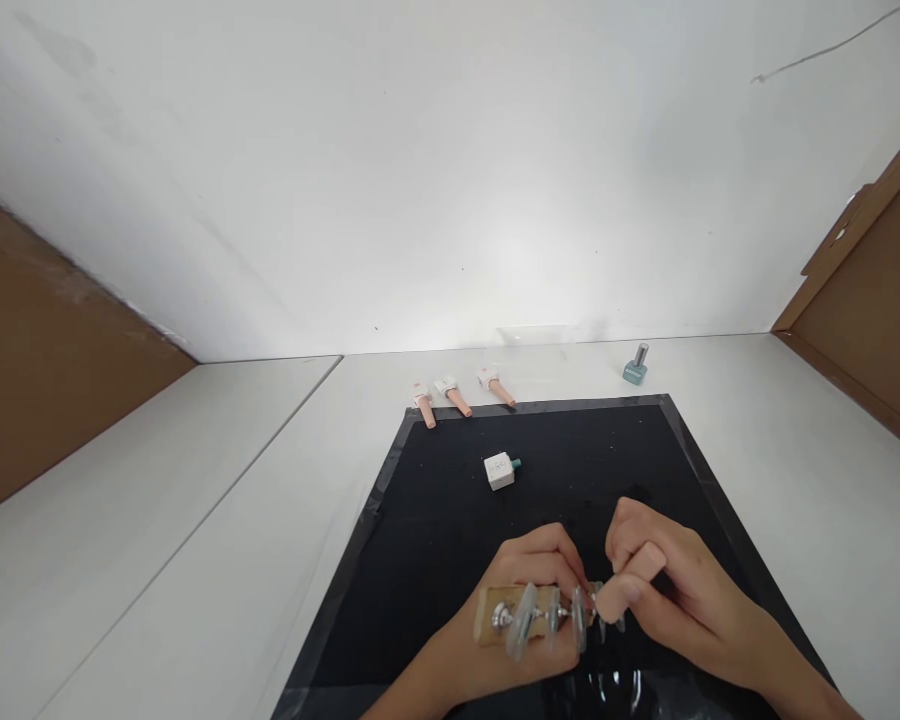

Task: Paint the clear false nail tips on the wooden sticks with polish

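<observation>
though partly covered by fingertips, plainly enough gripped in the right hand (pixel 690 595): a peach-coloured cap (pixel 649 562), pinched between thumb and curled fingers. slanting along its long axis, from a nearer end low on the left to a farther end up on the right. set at the right-hand end of a row of clear nail tips (pixel 521 625), very near the last ones and overlapping them in this view. cannot tell whether touching them, nor see any brush beneath the cap.

closed too, around a pale wooden block (pixel 484 628), the left hand (pixel 521 570). holding it from the far side and underneath, with the row running roughly crosswise, from the block's exposed left end towards the right hand. carried on small silvery mounts (pixel 502 615), several of the tips standing edge-on to the view. nearer to the right hand at the row's right end; well inside the left hand's grasp farther along.

beyond both hands, on the black mat (pixel 427 540), lying on its side: a white square bottle (pixel 499 472) with a green cap (pixel 517 464). farther off, around the mat's far left edge, three pale bottles (pixel 447 386) with peach caps angled towards the hands. over to the right, past the far edge, tilted slightly: a teal bottle (pixel 634 371) with a silvery cap (pixel 642 352).
</observation>
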A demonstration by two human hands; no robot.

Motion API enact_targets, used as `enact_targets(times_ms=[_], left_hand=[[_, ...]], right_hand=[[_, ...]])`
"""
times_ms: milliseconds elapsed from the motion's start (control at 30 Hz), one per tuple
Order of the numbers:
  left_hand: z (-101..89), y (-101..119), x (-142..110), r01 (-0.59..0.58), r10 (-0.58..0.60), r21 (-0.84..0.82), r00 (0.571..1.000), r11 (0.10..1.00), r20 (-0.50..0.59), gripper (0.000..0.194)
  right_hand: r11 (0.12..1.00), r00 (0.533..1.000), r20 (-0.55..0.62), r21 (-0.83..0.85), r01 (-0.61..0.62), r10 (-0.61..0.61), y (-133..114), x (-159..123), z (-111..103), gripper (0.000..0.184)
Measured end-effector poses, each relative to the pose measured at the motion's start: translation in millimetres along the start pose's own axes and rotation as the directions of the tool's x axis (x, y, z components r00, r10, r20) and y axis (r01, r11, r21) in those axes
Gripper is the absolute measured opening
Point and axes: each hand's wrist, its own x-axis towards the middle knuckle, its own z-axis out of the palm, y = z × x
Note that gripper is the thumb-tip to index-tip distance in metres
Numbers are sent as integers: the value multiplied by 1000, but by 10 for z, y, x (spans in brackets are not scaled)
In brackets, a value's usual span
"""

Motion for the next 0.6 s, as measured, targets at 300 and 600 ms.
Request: enact_targets(times_ms=[300, 600], left_hand=[[12, -67, -49, -62, 62, -51, 998, 997, -6, 16], [11, -33, -14, -113, 113, 13, 993, 994, -31, 17]], right_hand=[[993, 992, -122, -115, 6, -20, 52, -29, -6, 22], [998, 999, -53, -55, -2, -1, 1, 5, -16, 23]])
